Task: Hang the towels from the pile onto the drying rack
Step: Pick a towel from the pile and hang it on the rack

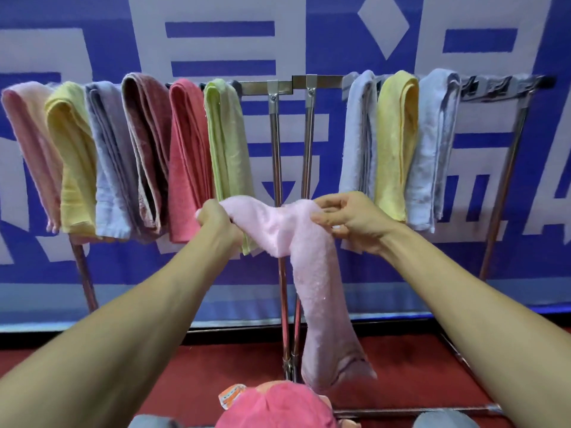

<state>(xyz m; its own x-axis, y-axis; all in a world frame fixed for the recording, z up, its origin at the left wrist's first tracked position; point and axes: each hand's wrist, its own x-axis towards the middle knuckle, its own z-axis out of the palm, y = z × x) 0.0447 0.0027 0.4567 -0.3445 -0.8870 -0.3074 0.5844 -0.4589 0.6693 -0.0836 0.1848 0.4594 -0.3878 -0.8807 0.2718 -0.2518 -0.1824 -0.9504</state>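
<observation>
both hands are raised in front of the drying rack (318,79). the left hand (216,222) grips one end of a pale pink towel (312,273); the right hand (349,220) pinches its upper edge, and the rest hangs down between the forearms. beyond the left hand six towels hang on the rail, beyond the right hand three. below the hands lies the pile (275,406), a pink towel on top.

Bare rail of the drying rack (327,80) stands open between green towel (227,149) and pale blue towel (360,134), two upright poles (275,143) beneath.
</observation>
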